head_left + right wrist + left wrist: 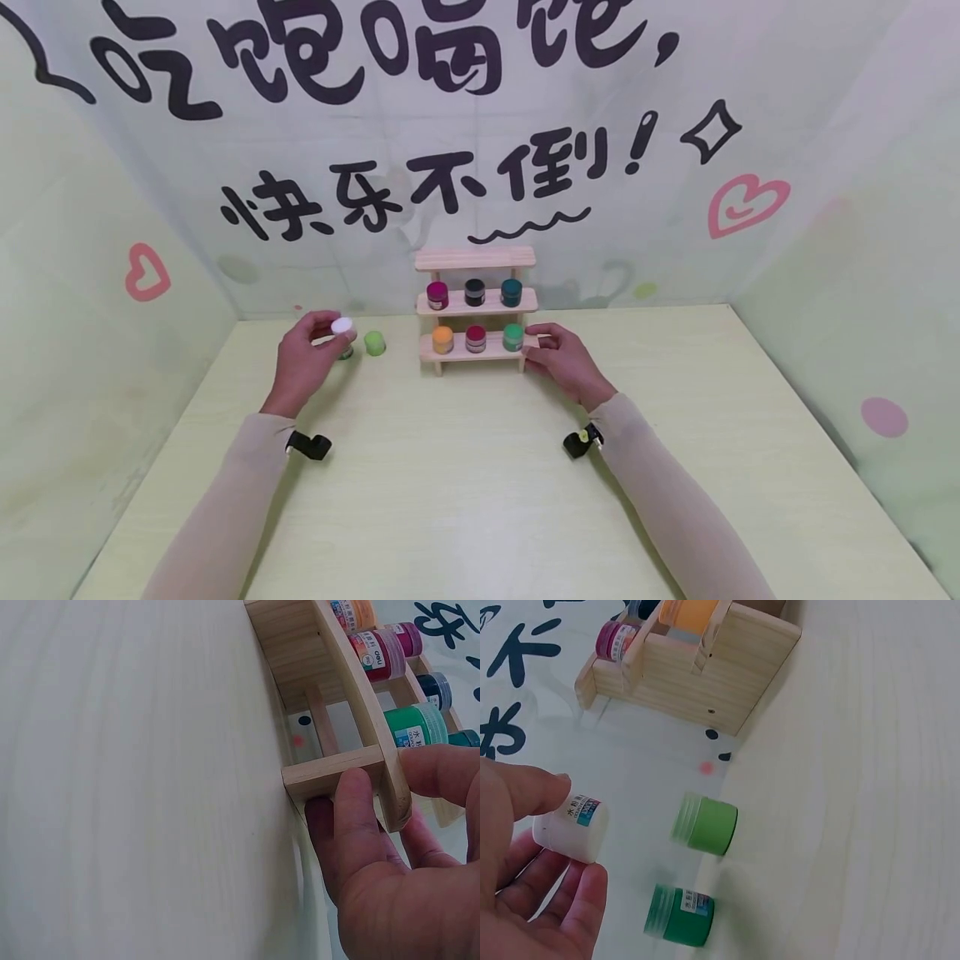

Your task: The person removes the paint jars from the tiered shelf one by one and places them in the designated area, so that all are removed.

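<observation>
A small white paint jar (342,326) is pinched between the thumb and fingers of my left hand (303,360), held up above the left back of the table. Just under it stands a dark green paint jar (684,913), mostly covered by the hand in the head view. To its right a light green paint jar (375,342) stands upright. My right hand (567,364) grips the right end of the lowest board of a three-tier wooden display shelf (476,259). In the right wrist view, its fingers (352,814) touch the shelf's leg.
The middle board carries magenta (438,295), black (475,292) and teal (512,292) paint jars. On the lowest board are orange (443,339), red (476,338) and green (513,337) ones. Behind the shelf hangs a white printed backdrop (420,208), and the pale table (465,483) spreads in front.
</observation>
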Available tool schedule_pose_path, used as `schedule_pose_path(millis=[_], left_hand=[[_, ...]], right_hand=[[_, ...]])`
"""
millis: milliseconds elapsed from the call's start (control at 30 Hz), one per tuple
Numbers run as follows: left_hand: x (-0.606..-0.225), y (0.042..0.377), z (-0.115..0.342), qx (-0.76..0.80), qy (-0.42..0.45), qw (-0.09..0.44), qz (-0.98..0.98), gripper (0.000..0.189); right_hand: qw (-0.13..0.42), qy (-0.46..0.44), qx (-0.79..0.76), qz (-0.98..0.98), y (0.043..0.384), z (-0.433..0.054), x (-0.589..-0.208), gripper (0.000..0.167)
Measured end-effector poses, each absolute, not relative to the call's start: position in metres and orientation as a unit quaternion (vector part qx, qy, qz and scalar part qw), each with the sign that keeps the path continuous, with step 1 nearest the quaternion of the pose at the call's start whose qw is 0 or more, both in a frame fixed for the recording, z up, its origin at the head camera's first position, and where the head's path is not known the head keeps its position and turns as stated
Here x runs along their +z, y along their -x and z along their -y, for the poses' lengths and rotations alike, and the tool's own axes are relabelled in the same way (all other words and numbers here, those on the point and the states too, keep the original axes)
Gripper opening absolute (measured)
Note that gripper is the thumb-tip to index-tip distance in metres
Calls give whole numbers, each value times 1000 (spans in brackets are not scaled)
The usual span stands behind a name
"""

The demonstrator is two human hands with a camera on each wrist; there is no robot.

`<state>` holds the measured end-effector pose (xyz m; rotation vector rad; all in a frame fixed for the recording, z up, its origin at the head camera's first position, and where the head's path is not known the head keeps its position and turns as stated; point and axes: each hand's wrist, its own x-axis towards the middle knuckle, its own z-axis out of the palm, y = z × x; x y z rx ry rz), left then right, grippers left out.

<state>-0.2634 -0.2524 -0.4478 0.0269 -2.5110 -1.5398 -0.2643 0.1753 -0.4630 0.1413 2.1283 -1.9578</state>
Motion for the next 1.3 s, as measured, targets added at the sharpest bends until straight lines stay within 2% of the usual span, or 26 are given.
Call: schedule_pose_path(millis=[567,967,1300], left_hand=[[-474,265,292,-484,-105,102,863,62],[-483,272,305,-468,-139,43,871,64],[-479,272,307,-462,-142,24,875,63]], right_hand=[[123,-44,-673,-728,268,-177,-467,45],[118,-50,-685,-717,269,-176,-467,43],[119,-54,-685,-717,268,-175,-466,43]])
